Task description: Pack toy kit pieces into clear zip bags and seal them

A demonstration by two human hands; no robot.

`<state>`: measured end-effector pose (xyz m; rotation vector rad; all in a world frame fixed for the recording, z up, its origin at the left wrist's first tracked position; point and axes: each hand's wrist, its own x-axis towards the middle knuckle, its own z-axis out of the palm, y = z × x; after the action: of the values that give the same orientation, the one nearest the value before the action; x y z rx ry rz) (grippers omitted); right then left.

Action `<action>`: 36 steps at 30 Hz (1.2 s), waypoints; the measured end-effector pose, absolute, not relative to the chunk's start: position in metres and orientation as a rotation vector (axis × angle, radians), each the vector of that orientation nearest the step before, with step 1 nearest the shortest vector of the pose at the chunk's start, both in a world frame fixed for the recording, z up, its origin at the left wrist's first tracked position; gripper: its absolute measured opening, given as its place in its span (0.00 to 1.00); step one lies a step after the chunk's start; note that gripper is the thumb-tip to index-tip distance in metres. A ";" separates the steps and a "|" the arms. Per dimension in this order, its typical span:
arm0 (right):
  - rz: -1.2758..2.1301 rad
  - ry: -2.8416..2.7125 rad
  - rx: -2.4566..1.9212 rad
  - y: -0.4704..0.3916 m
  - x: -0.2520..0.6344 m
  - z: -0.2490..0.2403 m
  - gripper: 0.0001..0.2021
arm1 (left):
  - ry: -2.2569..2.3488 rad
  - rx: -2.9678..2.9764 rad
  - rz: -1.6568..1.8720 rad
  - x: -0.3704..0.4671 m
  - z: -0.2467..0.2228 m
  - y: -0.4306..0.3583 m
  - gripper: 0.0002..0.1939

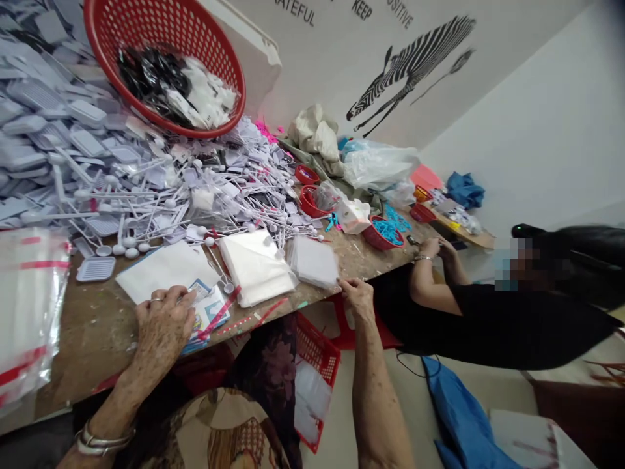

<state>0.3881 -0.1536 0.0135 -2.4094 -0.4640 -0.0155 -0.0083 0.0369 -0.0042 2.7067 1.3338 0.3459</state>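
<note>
My left hand (pixel 167 326) rests with bent fingers on a white sheet (pixel 161 264) and the printed cards (pixel 212 309) at the table's front edge; whether it grips anything is hidden. My right hand (pixel 357 296) pinches the near right corner of a stack of clear plastic bags (pixel 313 262). Between the hands lies a thick stack of white sheets (pixel 256 267). Behind them spreads a large heap of pale lilac and white plastic pieces (pixel 229 182), with spoon-like sticks and small ridged trays.
A red basket (pixel 234 85) with black and white packets leans over the heap. Clear packs with red strips (pixel 29 312) lie at left. Farther right are red bowls (pixel 383 242) and a person in black (pixel 469 312) at the table. A red crate (pixel 317 345) stands below.
</note>
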 end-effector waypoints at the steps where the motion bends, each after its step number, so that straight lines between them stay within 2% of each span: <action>1: 0.006 -0.430 -2.335 -0.154 0.388 0.015 0.19 | 1.339 2.705 0.360 -0.008 -0.004 0.036 0.19; 8: 0.017 -0.181 -1.770 -0.167 0.388 0.031 0.18 | 1.385 2.710 0.325 -0.006 -0.002 0.032 0.20; 13: 0.017 -0.107 -1.573 -0.182 0.360 0.037 0.15 | 1.367 2.679 0.258 -0.008 0.003 0.026 0.22; 16: 0.308 -0.168 -1.571 -0.180 0.321 0.039 0.19 | 1.345 2.659 0.251 -0.010 0.006 0.024 0.23; 19: 0.804 -0.375 -1.589 -0.164 0.271 0.045 0.30 | 1.310 2.621 0.231 -0.013 0.010 0.021 0.23; 23: 1.208 -0.669 -1.667 -0.132 0.227 0.050 0.15 | 1.264 2.574 0.241 -0.017 0.013 0.020 0.22; 25: 1.279 -0.703 -1.689 -0.119 0.222 0.046 0.13 | 1.238 2.575 0.267 -0.019 0.012 0.020 0.22; 29: 1.321 -0.669 -1.651 -0.107 0.228 0.033 0.15 | 1.158 2.634 0.364 -0.025 0.005 0.019 0.21; 36: 1.053 -0.749 -1.754 -0.127 0.224 0.016 0.16 | 1.166 2.877 0.680 -0.035 0.000 0.007 0.20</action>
<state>0.2243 -0.1268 0.0161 -1.7542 -0.7488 1.0530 -0.0349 0.0070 0.0003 2.8774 1.1655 0.6796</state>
